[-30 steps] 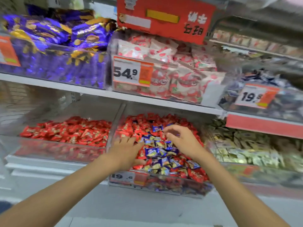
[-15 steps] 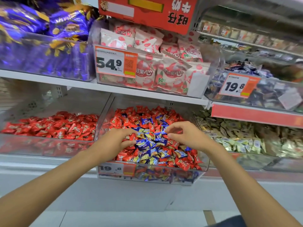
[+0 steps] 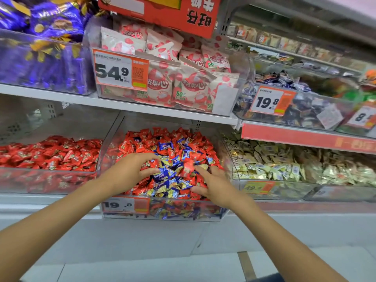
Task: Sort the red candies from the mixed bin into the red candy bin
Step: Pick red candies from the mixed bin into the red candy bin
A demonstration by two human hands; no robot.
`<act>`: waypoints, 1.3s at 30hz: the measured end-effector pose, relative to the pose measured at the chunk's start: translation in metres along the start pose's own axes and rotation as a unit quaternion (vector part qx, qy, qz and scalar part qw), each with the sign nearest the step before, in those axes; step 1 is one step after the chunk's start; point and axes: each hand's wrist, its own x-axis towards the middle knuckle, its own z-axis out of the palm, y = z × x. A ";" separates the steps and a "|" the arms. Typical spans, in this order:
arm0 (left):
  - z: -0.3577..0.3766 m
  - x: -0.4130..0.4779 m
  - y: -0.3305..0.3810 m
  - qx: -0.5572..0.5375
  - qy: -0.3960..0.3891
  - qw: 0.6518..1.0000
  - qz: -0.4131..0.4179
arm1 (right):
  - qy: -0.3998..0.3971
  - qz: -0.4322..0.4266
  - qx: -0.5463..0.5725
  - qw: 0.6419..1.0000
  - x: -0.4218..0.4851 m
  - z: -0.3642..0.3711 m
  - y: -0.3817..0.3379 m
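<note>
Red candies (image 3: 147, 165), curled left hand (image 3: 126, 174) gripping

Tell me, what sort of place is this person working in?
Probably a supermarket's sweets aisle: clear bins of loose wrapped candies on white shelves, orange price tags like 54.9, and bagged snacks above.

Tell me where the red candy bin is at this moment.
In the head view, the red candy bin is on the left side of the lower row, directly left of the mixed bin and below the bin of purple sweets.
</note>
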 end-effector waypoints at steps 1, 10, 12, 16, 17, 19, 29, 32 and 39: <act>0.001 0.000 -0.001 0.001 0.007 1.000 -0.004 | 0.025 -0.017 0.009 1.000 0.005 0.000 -0.002; -0.003 -0.001 -0.003 -0.023 0.023 0.998 -0.045 | 0.111 -0.097 0.252 0.956 0.032 -0.035 -0.013; -0.005 -0.002 -0.003 -0.028 0.026 0.998 -0.055 | 0.115 -0.086 0.288 0.947 0.031 -0.043 -0.013; -0.007 -0.002 -0.001 -0.033 0.030 0.997 -0.057 | 0.107 -0.086 0.340 0.930 0.027 -0.047 -0.015; -0.007 -0.002 -0.002 -0.036 0.027 0.997 -0.063 | 0.104 -0.085 0.349 0.927 0.026 -0.047 -0.016; -0.006 -0.003 -0.002 -0.041 0.024 0.997 -0.069 | 0.103 -0.081 0.350 0.928 0.026 -0.046 -0.017; -0.004 0.004 0.005 -0.099 0.032 0.994 -0.033 | 0.072 -0.098 0.179 0.976 0.019 -0.057 0.003; 0.002 0.010 0.008 -0.103 0.010 0.995 -0.010 | 0.133 -0.100 0.173 0.971 0.020 -0.057 -0.001; 0.022 0.032 0.022 -0.134 -0.016 0.991 0.018 | 0.019 -0.109 0.096 0.989 0.023 -0.026 -0.005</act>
